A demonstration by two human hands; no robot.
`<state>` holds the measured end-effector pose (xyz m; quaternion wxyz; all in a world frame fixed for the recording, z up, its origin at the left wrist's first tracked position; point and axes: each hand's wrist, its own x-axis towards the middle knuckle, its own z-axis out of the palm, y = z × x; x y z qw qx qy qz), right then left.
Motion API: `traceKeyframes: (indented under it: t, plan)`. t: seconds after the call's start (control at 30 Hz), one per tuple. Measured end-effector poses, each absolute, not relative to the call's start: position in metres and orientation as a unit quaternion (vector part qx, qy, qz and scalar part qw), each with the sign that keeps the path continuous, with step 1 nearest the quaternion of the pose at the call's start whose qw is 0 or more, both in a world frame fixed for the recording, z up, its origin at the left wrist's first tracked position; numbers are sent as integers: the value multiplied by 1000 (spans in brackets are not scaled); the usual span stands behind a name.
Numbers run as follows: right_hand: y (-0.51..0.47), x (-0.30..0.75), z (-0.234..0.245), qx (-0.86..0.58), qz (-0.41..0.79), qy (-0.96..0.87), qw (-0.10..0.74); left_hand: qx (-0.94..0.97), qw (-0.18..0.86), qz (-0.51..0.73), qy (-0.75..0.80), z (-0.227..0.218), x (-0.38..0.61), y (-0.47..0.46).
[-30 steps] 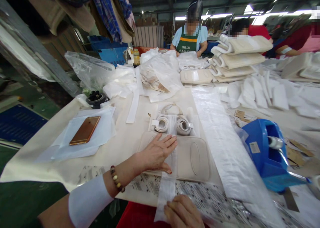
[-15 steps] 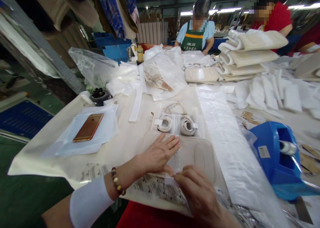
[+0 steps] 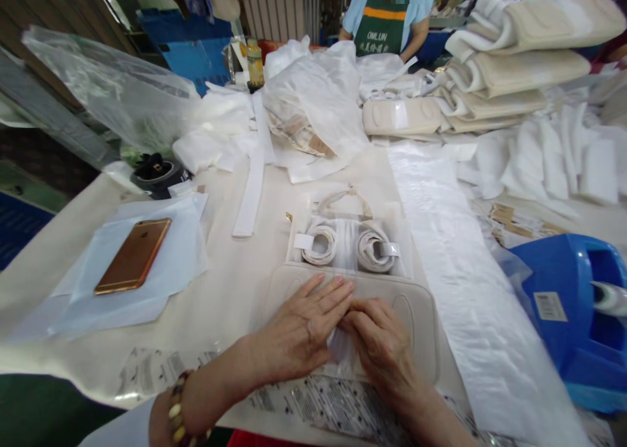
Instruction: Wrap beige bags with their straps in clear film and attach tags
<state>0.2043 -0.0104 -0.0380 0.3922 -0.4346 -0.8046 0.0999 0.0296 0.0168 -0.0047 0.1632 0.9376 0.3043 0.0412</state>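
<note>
A beige bag (image 3: 416, 316) lies flat in front of me, with a translucent wrapping strip (image 3: 345, 355) across its middle. My left hand (image 3: 304, 319) rests palm down on the bag and strip, fingers stretched out. Close against its fingertips, my right hand (image 3: 379, 336) is closed in a pinch on the strip; the pinched edge is mostly hidden. Beyond the bag's upper edge sit two rolled straps, the left roll (image 3: 319, 244) and the right roll (image 3: 376, 249), each with a white band. A curved handle (image 3: 345, 202) lies behind them.
A phone (image 3: 133, 256) lies on pale sheets at left. White foam sheeting (image 3: 455, 290) runs along the right, beside a blue tape dispenser (image 3: 573, 316). Folded beige pieces (image 3: 529, 74) are stacked at back right. Plastic bags (image 3: 313, 107) lie ahead; a co-worker (image 3: 385, 22) stands beyond.
My right hand has moved up from the bag's near edge to its middle, beside my left fingertips. The left hand stays on the bag. The view has tilted downward and come closer.
</note>
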Motion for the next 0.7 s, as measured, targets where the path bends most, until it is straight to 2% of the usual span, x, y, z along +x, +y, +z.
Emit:
traceKeyframes:
  t: [0.17,0.3,0.4,0.53,0.7]
  plan:
    - [-9,204,-39,-430,99,-804,399,933,198,58,293,1,23,16]
    - [-10,203,-38,-441,100,-805,384,902,193,199,331,3,19,7]
    - [-11,203,-39,-446,95,-805,380,898,125,282,315,-3,19,-6]
    - [-11,202,-40,-443,95,-804,385,939,3,255,231,-14,19,-18]
    - [-11,202,-41,-443,83,-803,389,954,-48,219,201,-23,19,-19]
